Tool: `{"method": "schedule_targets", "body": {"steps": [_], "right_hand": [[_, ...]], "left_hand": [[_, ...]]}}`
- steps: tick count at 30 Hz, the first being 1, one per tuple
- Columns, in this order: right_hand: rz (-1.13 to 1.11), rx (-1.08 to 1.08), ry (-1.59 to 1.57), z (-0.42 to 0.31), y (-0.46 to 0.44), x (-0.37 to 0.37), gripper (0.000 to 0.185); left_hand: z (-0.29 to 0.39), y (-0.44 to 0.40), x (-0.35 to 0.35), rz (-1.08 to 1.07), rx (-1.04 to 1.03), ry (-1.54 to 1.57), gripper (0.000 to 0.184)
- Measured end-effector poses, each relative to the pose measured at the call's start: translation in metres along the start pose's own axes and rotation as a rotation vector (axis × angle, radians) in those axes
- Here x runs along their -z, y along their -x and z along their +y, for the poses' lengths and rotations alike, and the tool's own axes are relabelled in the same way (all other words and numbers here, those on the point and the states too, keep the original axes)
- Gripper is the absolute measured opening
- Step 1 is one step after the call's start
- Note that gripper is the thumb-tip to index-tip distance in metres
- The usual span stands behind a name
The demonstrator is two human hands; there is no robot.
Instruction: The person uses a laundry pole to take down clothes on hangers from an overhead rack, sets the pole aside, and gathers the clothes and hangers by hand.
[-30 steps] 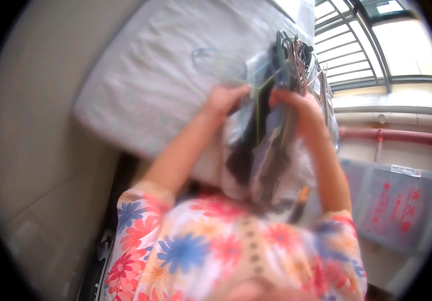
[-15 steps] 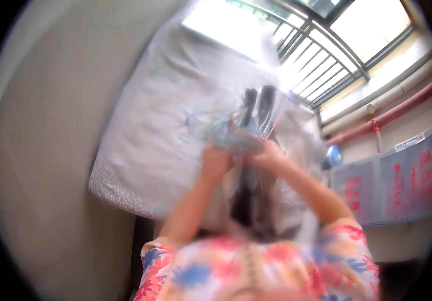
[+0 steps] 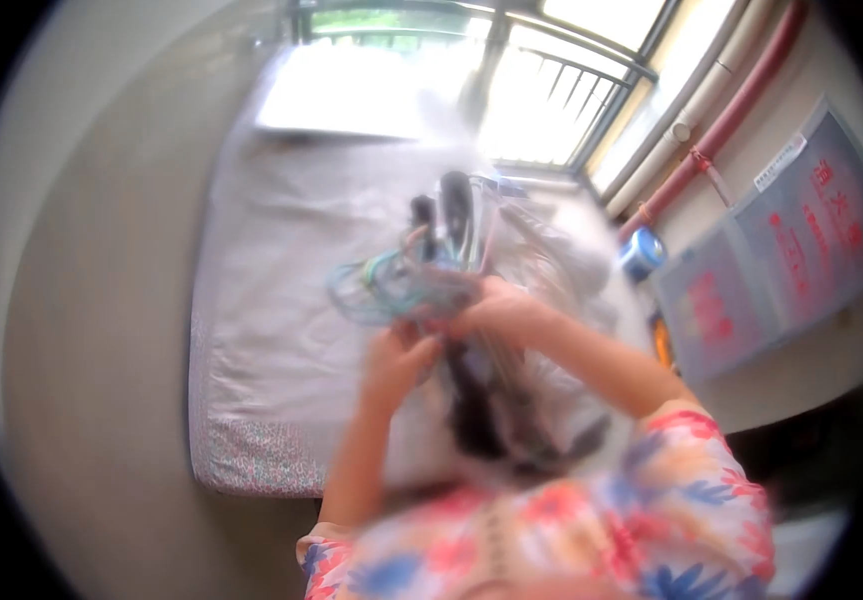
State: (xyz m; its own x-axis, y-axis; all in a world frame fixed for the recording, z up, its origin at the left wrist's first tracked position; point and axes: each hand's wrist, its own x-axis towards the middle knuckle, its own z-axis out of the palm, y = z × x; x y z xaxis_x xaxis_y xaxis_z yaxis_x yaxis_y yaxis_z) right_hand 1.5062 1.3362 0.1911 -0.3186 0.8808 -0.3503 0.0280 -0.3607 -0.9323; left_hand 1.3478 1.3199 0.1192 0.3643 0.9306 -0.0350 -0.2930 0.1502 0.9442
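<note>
A blurred bundle of thin teal and grey loops (image 3: 391,285), like wire or hangers, is bunched over the bed. My right hand (image 3: 496,312) is closed around its right end. Just below, my left hand (image 3: 401,362) has its fingers closed at the bundle's lower edge, close to the right one. Long dark items (image 3: 456,210) rise behind the bundle, and more dark pieces (image 3: 476,415) lie beneath my hands. Clear crinkled plastic (image 3: 551,250) spreads to the right. The motion blur hides the exact finger contacts.
The pale sheet-covered bed or mattress (image 3: 261,300) has a patterned near corner. A white board-like panel (image 3: 341,95) is at its far end. On the right are a blue can-like item (image 3: 641,253), a grey cabinet with red lettering (image 3: 781,250) and a red pipe (image 3: 731,115). A railed window (image 3: 551,90) is behind.
The camera view has turned, shifting the bed and window. My hands and the bundle sit slightly lower and further left in view, and my left hand has moved down relative to the bundle.
</note>
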Motion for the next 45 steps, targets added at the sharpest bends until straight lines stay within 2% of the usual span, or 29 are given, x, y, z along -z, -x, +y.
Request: {"method": "schedule_targets", "body": {"steps": [1,4,8,9,12,13,15,16,17,18,20,21,22,24,25,28,32,34,36,38,40,42,43,45], "right_hand": [[0.024,0.008,-0.034,-0.002,0.004,-0.004,0.039],[-0.044,0.07,-0.065,0.007,0.009,0.005,0.039],[-0.151,0.134,-0.228,0.001,0.027,0.017,0.038],[-0.175,0.155,-0.3,-0.004,0.034,0.021,0.038],[-0.243,0.191,-0.484,-0.009,0.057,0.041,0.036],[-0.265,0.184,-0.525,-0.005,0.062,0.052,0.035],[-0.272,0.19,-0.581,-0.007,0.083,0.075,0.031],[-0.245,0.268,-0.593,-0.008,0.096,0.088,0.03],[-0.214,0.343,-0.604,-0.005,0.109,0.099,0.029],[-0.182,0.415,-0.617,-0.003,0.127,0.114,0.027],[-0.053,0.42,-0.614,0.001,0.167,0.15,0.023],[-0.025,0.428,-0.637,0.008,0.184,0.17,0.022],[0.002,0.435,-0.658,0.015,0.204,0.193,0.021],[-0.05,0.625,-0.829,0.039,0.238,0.236,0.022],[0.009,0.655,-0.857,0.047,0.263,0.257,0.022],[0.202,0.762,-0.908,0.074,0.33,0.305,0.023],[0.555,0.885,-0.89,0.099,0.418,0.332,0.023],[0.801,0.911,-0.877,0.111,0.463,0.331,0.023],[1.08,0.919,-0.796,0.123,0.507,0.317,0.023],[1.216,0.974,-0.751,0.133,0.548,0.288,0.021],[1.445,1.008,-0.736,0.141,0.589,0.248,0.019],[1.504,1.032,-0.616,0.159,0.63,0.221,0.015],[1.601,1.048,-0.547,0.167,0.649,0.197,0.014],[1.725,1.094,-0.383,0.168,0.681,0.153,0.012]], "left_hand": [[0.004,0.003,-0.008,0.005,0.003,-0.005,0.025],[0.027,0.002,-0.027,-0.07,-0.133,-0.397,0.029],[0.041,-0.007,-0.042,-0.144,-0.064,-0.769,0.032],[0.062,-0.002,-0.058,-0.18,-0.047,-0.691,0.036],[0.081,-0.01,-0.092,-0.256,-0.33,-0.916,0.042],[0.084,-0.014,-0.103,-0.309,-0.312,-1.036,0.045],[0.093,-0.015,-0.14,-0.278,-0.384,-1.294,0.043],[0.098,-0.015,-0.16,-0.261,-0.418,-1.422,0.043],[0.097,-0.017,-0.179,-0.344,-0.439,-1.464,0.051],[0.092,-0.02,-0.203,-0.328,-0.49,-1.473,0.049],[0.08,-0.024,-0.252,-0.307,-0.591,-1.485,0.045],[0.083,-0.021,-0.278,-0.382,-0.513,-1.427,0.053],[0.073,-0.02,-0.299,-0.401,-0.584,-1.324,0.054],[0.052,-0.019,-0.333,-0.44,-0.719,-1.107,0.058],[0.047,-0.013,-0.349,-0.486,-0.631,-1.087,0.058],[0.007,-0.008,-0.363,-0.539,-0.571,-0.98,0.051],[-0.037,0.003,-0.362,-0.586,-0.154,-1.013,0.042],[-0.071,0.005,-0.347,-0.627,-0.094,-1.039,0.04],[-0.096,0.01,-0.34,-0.685,-0.045,-1.067,0.039],[-0.113,0.016,-0.335,-0.761,-0.013,-1.08,0.039],[-0.123,0.025,-0.345,-0.848,0.093,-1.024,0.039],[-0.173,0.033,-0.341,-0.904,0.214,-1.034,0.04],[-0.196,0.04,-0.336,-0.982,0.094,-1.045,0.041],[-0.209,0.052,-0.345,-1.059,0.119,-1.088,0.04]]}}
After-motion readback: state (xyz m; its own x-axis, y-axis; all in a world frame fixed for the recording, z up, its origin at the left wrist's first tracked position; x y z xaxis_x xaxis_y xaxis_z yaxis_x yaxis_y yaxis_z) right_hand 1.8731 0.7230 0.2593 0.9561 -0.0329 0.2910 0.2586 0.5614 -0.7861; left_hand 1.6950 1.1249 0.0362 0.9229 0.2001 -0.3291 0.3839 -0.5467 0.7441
